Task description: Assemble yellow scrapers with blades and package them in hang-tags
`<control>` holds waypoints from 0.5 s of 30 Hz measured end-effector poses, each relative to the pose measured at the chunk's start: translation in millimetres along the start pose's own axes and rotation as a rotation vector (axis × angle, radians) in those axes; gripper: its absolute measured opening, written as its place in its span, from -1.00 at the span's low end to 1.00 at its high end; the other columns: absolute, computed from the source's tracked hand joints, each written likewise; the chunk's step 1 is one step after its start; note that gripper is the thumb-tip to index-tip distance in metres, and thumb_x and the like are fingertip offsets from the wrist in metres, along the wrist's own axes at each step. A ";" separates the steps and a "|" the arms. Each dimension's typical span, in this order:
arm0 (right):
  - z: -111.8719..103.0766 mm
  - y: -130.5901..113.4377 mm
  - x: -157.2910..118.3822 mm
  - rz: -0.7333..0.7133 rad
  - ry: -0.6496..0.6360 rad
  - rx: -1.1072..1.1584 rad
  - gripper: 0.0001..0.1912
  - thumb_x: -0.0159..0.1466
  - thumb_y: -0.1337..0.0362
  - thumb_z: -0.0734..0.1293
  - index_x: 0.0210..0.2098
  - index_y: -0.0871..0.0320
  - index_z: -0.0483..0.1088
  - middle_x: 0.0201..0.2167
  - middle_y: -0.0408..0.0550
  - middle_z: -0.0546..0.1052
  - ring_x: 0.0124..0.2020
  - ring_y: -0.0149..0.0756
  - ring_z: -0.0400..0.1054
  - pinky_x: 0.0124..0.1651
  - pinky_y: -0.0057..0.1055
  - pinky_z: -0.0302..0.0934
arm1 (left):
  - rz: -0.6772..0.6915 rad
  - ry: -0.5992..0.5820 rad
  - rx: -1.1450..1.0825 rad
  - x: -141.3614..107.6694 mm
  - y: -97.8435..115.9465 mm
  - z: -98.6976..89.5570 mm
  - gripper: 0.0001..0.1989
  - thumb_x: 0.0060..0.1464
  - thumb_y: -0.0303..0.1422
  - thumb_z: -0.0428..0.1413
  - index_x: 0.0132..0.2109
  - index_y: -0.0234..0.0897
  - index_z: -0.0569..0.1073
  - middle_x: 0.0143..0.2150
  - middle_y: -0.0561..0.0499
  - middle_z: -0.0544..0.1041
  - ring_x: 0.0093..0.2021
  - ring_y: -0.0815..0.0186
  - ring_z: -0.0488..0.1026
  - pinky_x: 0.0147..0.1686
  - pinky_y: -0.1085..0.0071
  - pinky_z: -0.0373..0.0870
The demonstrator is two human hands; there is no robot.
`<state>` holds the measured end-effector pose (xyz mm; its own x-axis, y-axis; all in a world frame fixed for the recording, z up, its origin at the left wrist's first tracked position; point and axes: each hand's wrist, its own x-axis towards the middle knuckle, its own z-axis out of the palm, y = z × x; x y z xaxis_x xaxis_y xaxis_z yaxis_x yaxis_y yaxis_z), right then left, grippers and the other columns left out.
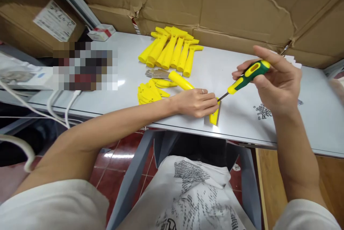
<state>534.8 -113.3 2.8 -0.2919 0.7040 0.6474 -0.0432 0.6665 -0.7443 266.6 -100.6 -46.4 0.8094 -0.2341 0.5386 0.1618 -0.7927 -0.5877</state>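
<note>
Over white tabletop (233,124) — right grip (279,83) around green-yellow screwdriver (240,84), left grip (197,102) holding yellow scraper (214,118), carton label (55,20) too blurred to read

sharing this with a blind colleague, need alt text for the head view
A person's right hand holds a green-and-yellow screwdriver to the head of a yellow scraper gripped by the left hand at a white table. Yellow handles, flat yellow pieces and loose screws lie around them.
</note>
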 end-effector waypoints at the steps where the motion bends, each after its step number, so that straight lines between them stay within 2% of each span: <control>1: 3.8 -1.4 -0.6 -0.025 0.045 -0.040 -0.43 0.27 0.08 0.61 0.27 -0.25 0.62 -0.08 -0.07 0.71 -0.10 -0.01 0.68 -0.01 0.07 0.71 | -0.001 0.005 -0.004 0.7 0.0 -0.2 -0.82 0.48 -0.50 0.13 -0.12 -0.31 0.61 -0.26 0.01 0.67 -0.29 0.39 0.58 -0.39 0.43 0.43; 4: 13.8 -5.4 -1.1 -0.067 0.123 -0.132 -0.51 0.27 0.07 0.63 0.18 -0.27 0.67 -0.17 -0.11 0.67 -0.16 -0.08 0.65 -0.12 -0.01 0.72 | -0.004 0.023 -0.021 2.7 0.2 -1.0 -0.84 0.47 -0.52 0.14 -0.12 -0.34 0.61 -0.26 0.00 0.67 -0.31 0.38 0.58 -0.40 0.42 0.42; 8: 15.5 -7.5 0.2 -0.120 0.102 -0.133 -0.50 0.31 0.07 0.59 0.23 -0.24 0.64 -0.18 -0.09 0.66 -0.18 -0.11 0.63 -0.12 -0.05 0.71 | -0.005 0.021 -0.017 2.1 0.3 -1.9 -0.87 0.46 -0.51 0.16 -0.11 -0.35 0.60 -0.24 -0.02 0.67 -0.30 0.37 0.59 -0.39 0.41 0.42; 11: 8.8 -5.0 0.2 -0.058 0.003 -0.059 -0.37 0.33 0.04 0.56 0.37 -0.25 0.53 0.01 -0.06 0.68 -0.02 -0.04 0.66 0.05 0.04 0.69 | 0.009 -0.018 -0.018 -0.2 0.0 -1.8 -0.83 0.49 -0.50 0.12 -0.11 -0.33 0.59 -0.22 -0.04 0.67 -0.27 0.36 0.59 -0.37 0.41 0.43; 13: 5.0 -2.3 -0.6 0.010 -0.031 -0.033 -0.31 0.28 -0.03 0.60 0.38 -0.31 0.50 0.13 -0.08 0.68 0.06 0.02 0.67 0.11 0.12 0.66 | 0.012 -0.026 -0.034 -1.2 -0.4 -1.4 -0.81 0.49 -0.51 0.10 -0.14 -0.32 0.58 -0.22 -0.05 0.67 -0.28 0.35 0.58 -0.37 0.40 0.44; 15: 4.8 0.3 -1.2 0.031 0.016 -0.042 -0.35 0.24 -0.08 0.62 0.31 -0.32 0.54 0.06 -0.11 0.70 -0.01 0.03 0.69 0.06 0.15 0.67 | 0.012 -0.021 -0.045 -1.6 -1.0 -1.1 -0.81 0.47 -0.52 0.11 -0.18 -0.33 0.57 -0.22 -0.06 0.66 -0.29 0.34 0.57 -0.36 0.40 0.46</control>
<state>530.6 -115.1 1.0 -0.2771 0.7280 0.6271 0.0056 0.6539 -0.7566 264.6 -100.1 -46.0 0.8230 -0.2317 0.5186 0.1274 -0.8145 -0.5660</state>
